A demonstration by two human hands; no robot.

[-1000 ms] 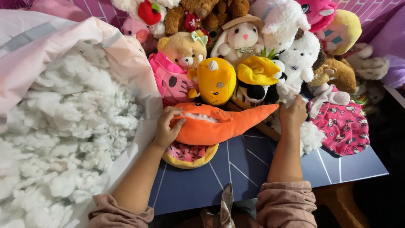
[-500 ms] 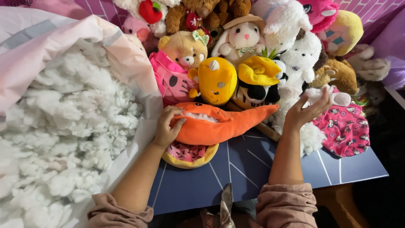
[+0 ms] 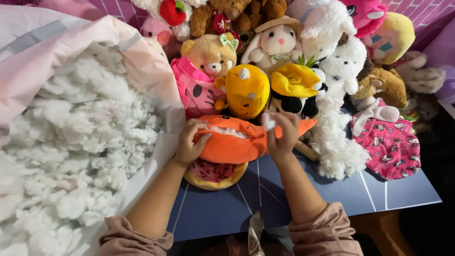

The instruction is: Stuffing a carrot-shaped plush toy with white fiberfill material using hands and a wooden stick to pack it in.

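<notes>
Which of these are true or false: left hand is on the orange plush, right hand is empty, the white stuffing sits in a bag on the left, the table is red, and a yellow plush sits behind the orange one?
1. The left hand rests on the orange plush. True.
2. The right hand is empty. False: its fingertips pinch a small white tuft of stuffing.
3. The loose white stuffing lies in a pale pink bag on the left. True.
4. The table is red. False: it is dark blue with thin white lines.
5. A yellow plush sits just behind the orange one. True.
</notes>
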